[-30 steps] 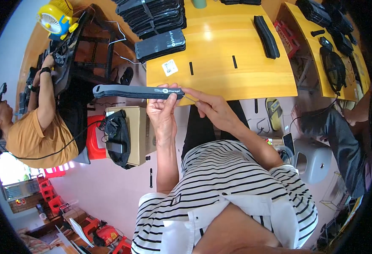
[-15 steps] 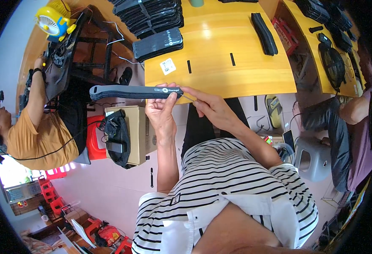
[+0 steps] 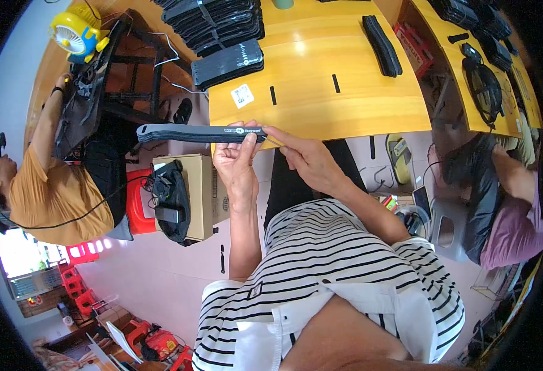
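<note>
My left hand (image 3: 237, 167) grips a stack of dark straps (image 3: 185, 133) near its right end, thumb in front and fingers behind. The stack is held level over the near table edge, with its slotted, rounded end pointing left. My right hand (image 3: 313, 162) is closed at the stack's right end. A thin pale strand (image 3: 273, 141) runs from that end into its pinched fingers; whether it is a band or a thin tool I cannot tell.
The yellow table (image 3: 308, 117) bears a tall pile of black straps (image 3: 213, 28), a smaller bundle (image 3: 228, 63), a curved bundle (image 3: 381, 46) and a white label (image 3: 242, 96). A cardboard box (image 3: 200, 198) stands at left. People sit on both sides.
My hands have barely moved and keep the same grips. The table has shifted slightly left and up in view. The person on the right has changed posture.
</note>
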Tool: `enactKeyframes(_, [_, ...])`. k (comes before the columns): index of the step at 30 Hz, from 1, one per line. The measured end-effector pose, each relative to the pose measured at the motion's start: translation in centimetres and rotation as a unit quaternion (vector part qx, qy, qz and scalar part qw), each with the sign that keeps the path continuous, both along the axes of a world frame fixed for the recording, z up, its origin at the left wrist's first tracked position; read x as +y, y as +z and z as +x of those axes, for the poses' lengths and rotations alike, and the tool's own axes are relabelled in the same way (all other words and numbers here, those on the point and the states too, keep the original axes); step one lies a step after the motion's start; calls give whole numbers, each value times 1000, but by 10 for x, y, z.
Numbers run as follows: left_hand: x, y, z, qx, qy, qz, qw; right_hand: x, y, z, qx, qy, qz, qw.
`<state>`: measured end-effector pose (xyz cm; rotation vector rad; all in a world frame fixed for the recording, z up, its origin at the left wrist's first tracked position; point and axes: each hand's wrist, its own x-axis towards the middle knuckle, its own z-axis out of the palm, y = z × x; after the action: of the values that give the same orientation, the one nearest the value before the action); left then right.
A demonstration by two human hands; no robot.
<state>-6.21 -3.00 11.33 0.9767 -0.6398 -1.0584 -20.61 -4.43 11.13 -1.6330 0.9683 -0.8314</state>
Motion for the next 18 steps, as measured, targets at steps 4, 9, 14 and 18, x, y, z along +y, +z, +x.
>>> enactKeyframes(4, [1,-4,0,13,-3,2,1000,0,-13,3,-78,-13,-55,995])
enactKeyframes(9, [2,-6,2,25,2,16,1000,-2,-5,-5,-112,54,91,988])
enactKeyframes(14, [0,-3,0,16,2,33,999,-2,-4,-8,-112,64,106,986])
enactKeyframes(18, [-2,-3,0,-5,4,50,999,-2,-1,-8,-96,56,99,989])
